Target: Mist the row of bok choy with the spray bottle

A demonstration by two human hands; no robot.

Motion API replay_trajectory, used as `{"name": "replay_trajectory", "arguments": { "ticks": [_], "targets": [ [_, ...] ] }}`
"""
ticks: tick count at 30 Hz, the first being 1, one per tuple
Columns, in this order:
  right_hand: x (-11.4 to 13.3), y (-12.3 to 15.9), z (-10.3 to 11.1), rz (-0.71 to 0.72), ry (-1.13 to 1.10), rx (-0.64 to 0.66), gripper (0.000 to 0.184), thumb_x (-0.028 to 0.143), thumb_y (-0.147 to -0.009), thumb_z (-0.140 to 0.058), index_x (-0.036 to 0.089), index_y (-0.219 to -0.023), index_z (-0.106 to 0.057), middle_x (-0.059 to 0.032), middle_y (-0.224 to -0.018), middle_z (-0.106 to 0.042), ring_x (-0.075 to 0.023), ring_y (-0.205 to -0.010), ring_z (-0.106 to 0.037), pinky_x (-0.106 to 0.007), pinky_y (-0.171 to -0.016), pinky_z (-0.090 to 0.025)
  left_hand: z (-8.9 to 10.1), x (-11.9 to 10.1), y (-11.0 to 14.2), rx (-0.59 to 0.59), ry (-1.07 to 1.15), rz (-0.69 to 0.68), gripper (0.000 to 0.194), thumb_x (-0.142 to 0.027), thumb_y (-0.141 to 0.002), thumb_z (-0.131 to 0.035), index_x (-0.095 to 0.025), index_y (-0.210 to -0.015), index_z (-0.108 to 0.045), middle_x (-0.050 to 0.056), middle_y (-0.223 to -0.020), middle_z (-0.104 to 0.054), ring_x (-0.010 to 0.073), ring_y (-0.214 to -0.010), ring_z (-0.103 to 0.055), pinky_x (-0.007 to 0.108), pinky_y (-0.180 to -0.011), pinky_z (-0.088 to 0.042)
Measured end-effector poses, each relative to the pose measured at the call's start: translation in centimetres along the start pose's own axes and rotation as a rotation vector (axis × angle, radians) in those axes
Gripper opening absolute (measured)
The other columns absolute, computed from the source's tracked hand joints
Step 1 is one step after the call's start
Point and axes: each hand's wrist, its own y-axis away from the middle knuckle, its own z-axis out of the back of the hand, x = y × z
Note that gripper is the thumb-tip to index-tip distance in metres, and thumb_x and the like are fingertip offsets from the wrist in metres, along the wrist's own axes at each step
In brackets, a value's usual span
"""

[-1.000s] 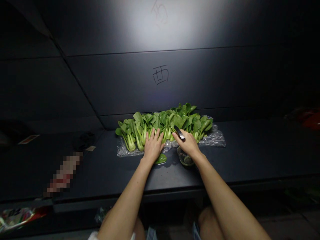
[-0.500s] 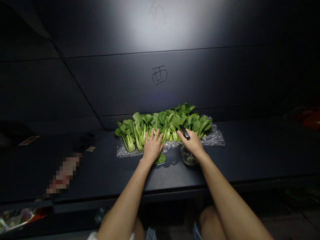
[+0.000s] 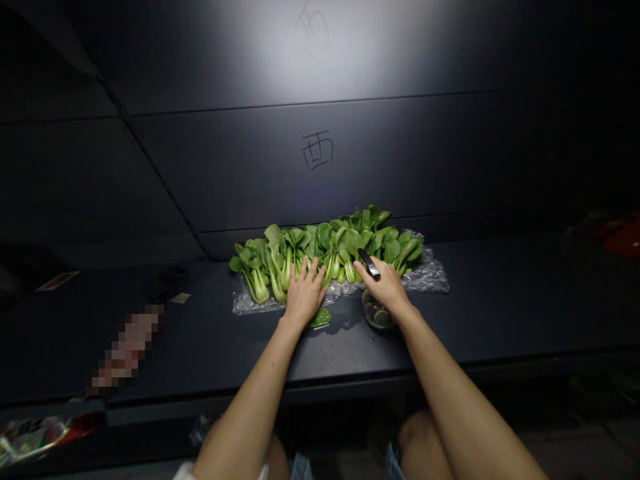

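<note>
Small bok choy heads (image 3: pixel 345 243) with green leaves and pale stems lie side by side on a sheet of clear plastic (image 3: pixel 434 273). My left hand (image 3: pixel 305 290) has its fingers spread over the stem ends near the middle of the row; whether it presses on them I cannot tell. My right hand (image 3: pixel 384 283) is closed round what looks like a spray bottle (image 3: pixel 379 315), with a black top (image 3: pixel 369 265) pointing toward the leaves. Its rounded see-through lower part shows below the hand. A loose green leaf (image 3: pixel 321 317) lies beside my left wrist.
Wet patches mark the dark shelf (image 3: pixel 345 350) in front of the greens. A dark panel wall (image 3: pixel 240 167) with a written character stands behind. Small cards (image 3: pixel 57 281) and a dark crumpled item (image 3: pixel 170 281) lie left; a blurred orange thing (image 3: pixel 620 237) is far right.
Both hands keep almost the same position, and the bok choy has not moved. The whole view has shifted very slightly.
</note>
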Motion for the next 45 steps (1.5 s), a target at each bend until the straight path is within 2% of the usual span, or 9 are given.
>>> {"name": "replay_trajectory", "arguments": {
  "ticks": [7, 12, 16, 24, 32, 38, 45],
  "targets": [
    [-0.2, 0.1, 0.1, 0.004, -0.069, -0.043, 0.033, 0.043, -0.089, -0.044, 0.02, -0.072, -0.061, -0.0067, -0.072, -0.068, -0.0207, -0.072, -0.064, -0.025, -0.063, -0.037, -0.1, 0.0, 0.0, 0.016, -0.021, -0.009, 0.051, -0.03, -0.085, -0.056, -0.021, -0.135, -0.05, 0.012, -0.15, -0.038, 0.035, -0.142, -0.025, 0.06, -0.113, -0.018],
    [-0.3, 0.1, 0.2, 0.002, -0.065, -0.06, 0.033, 0.045, -0.089, -0.044, 0.02, -0.076, -0.061, -0.0067, -0.072, -0.067, -0.0205, -0.071, -0.063, -0.025, -0.062, -0.037, -0.1, 0.1, 0.0, 0.016, -0.024, -0.01, 0.052, -0.031, -0.085, -0.056, -0.023, -0.136, -0.049, 0.011, -0.151, -0.037, 0.0348, -0.142, -0.025, 0.06, -0.114, -0.018],
    [-0.5, 0.1, 0.3, -0.002, -0.087, -0.088, 0.034, 0.046, -0.089, -0.044, 0.02, -0.079, -0.062, -0.0065, -0.073, -0.067, -0.0203, -0.072, -0.063, -0.024, -0.061, -0.036, 0.1, 0.0, 0.0, 0.052, -0.073, -0.009, 0.053, -0.033, -0.086, -0.054, -0.02, -0.137, -0.048, 0.011, -0.151, -0.036, 0.035, -0.142, -0.025, 0.059, -0.114, -0.018],
    [-0.7, 0.2, 0.6, -0.01, -0.094, -0.105, 0.034, 0.045, -0.089, -0.043, 0.02, -0.074, -0.061, -0.0057, -0.069, -0.065, -0.0184, -0.065, -0.059, -0.024, -0.058, -0.033, 0.6, -0.2, -0.1, 0.108, -0.148, -0.001, 0.055, -0.039, -0.089, -0.049, -0.022, -0.141, -0.043, 0.008, -0.154, -0.032, 0.0325, -0.143, -0.023, 0.056, -0.116, -0.018],
    [-1.5, 0.2, 0.6, -0.023, -0.068, -0.089, 0.032, 0.046, -0.089, -0.045, 0.02, -0.08, -0.062, -0.0076, -0.075, -0.068, -0.0207, -0.074, -0.063, -0.024, -0.061, -0.035, 0.7, -0.6, -0.2, 0.11, -0.116, 0.007, 0.053, -0.038, -0.092, -0.044, -0.022, -0.142, -0.042, 0.007, -0.155, -0.029, 0.0328, -0.144, -0.021, 0.06, -0.115, -0.016],
    [-1.8, 0.2, 1.0, -0.061, -0.049, -0.076, 0.034, 0.046, -0.089, -0.043, 0.02, -0.076, -0.062, -0.0069, -0.072, -0.067, -0.0192, -0.068, -0.061, -0.024, -0.058, -0.034, 0.9, -1.4, -0.7, 0.098, -0.073, -0.067, 0.052, -0.035, -0.092, -0.044, -0.022, -0.142, -0.04, 0.009, -0.155, -0.029, 0.0295, -0.145, -0.019, 0.061, -0.115, -0.014],
    [-2.4, 0.2, 1.3, -0.068, -0.031, -0.083, 0.034, 0.046, -0.089, -0.044, 0.02, -0.079, -0.063, -0.0078, -0.075, -0.069, -0.021, -0.072, -0.063, -0.025, -0.059, -0.033, 1.1, -3.4, -2.4, 0.12, -0.037, -0.188, 0.054, -0.033, -0.091, -0.046, -0.021, -0.143, -0.038, 0.01, -0.156, -0.027, 0.0286, -0.145, -0.019, 0.06, -0.115, -0.015]
  ]
}}
